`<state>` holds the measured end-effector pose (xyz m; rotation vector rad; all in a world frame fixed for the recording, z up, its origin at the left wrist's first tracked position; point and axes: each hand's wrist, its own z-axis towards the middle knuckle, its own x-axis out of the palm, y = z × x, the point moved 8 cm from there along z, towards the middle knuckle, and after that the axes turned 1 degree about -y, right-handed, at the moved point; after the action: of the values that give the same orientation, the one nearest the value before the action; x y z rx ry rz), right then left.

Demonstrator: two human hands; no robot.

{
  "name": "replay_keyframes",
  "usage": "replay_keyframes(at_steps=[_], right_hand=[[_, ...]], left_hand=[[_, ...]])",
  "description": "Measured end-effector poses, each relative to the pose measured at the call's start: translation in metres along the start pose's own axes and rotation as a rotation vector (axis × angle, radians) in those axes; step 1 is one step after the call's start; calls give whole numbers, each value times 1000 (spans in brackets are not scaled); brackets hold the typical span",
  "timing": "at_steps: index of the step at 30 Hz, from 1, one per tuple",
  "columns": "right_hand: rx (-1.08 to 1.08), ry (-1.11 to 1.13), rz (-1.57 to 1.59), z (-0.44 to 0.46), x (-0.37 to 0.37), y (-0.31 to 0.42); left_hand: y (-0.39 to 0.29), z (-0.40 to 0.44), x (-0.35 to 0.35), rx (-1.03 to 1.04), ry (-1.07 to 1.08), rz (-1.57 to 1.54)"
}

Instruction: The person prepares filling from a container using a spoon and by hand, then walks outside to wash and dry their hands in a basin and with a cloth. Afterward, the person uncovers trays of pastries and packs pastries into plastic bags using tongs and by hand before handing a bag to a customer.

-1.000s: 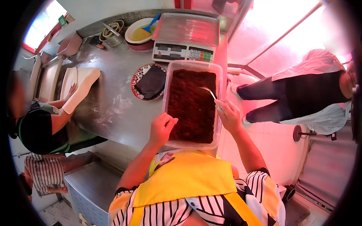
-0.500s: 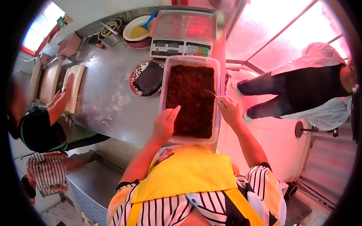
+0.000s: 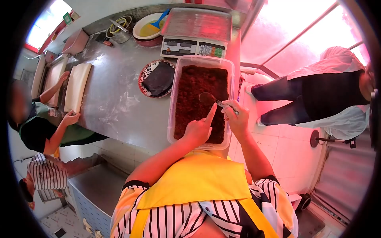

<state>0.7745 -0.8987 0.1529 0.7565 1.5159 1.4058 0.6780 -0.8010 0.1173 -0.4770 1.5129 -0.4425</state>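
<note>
A clear plastic tub (image 3: 172,115) holds a dark reddish-brown, crumbly mass (image 3: 194,85) in front of me. My right hand (image 3: 237,117), over the tub's right side, grips a spoon (image 3: 207,98) by its handle; the spoon's bowl is over the brown mass. Above the lower half of the tub is my left hand (image 3: 198,131), holding nothing, its index finger stretched out towards the spoon. Whether that fingertip touches the spoon I cannot tell. Left of the tub, a patterned plate (image 3: 143,76) bears a dark flat square sheet (image 3: 159,79).
Behind the tub stands a digital scale (image 3: 193,47). A bowl with yellow liquid (image 3: 146,31) and a blue-handled brush (image 3: 160,19) is beside it. At the metal table's (image 3: 115,99) left, a co-worker (image 3: 43,123) handles a pale dough slab (image 3: 77,85). Another person (image 3: 317,91) stands right.
My right hand has moved inward, bringing the spoon over the middle of the tub. My left hand has shifted right with its index finger extended. The co-worker's hands have moved apart along the slab.
</note>
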Motion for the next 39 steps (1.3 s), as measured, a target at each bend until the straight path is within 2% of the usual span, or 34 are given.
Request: replay_keyframes(at_steps=[4,12,18,21,24,28,30,31,34,37,39], right_hand=[[-11,13,17,0,-1,1],[45,40,17,-3,-3,-4],[11,66,-68,-5,-2,4],[134,104,-29,-1,-2,-18],[268,188,169,-1,0,-40],[700,361,460,-19,11,-67],[954,470,636,-33,18,-67],[1043,483,603,-37,19,-57],[1309,569,814,-50,30,-73],[1216,472,641,-56,34,-71],[1145,452,557,-57,36,-67]], left_hand=[[3,2,7,-71,137,-60],[18,2,14,-117,174,-10],[26,1,17,-139,159,88],[30,-1,16,-78,75,153],[31,-4,13,-15,-33,235],[32,-7,14,47,-75,282],[30,-9,23,58,25,277],[29,-11,28,63,73,274],[32,-14,38,-9,113,-38],[32,-12,35,-77,160,-121],[31,-9,29,-80,191,-3]])
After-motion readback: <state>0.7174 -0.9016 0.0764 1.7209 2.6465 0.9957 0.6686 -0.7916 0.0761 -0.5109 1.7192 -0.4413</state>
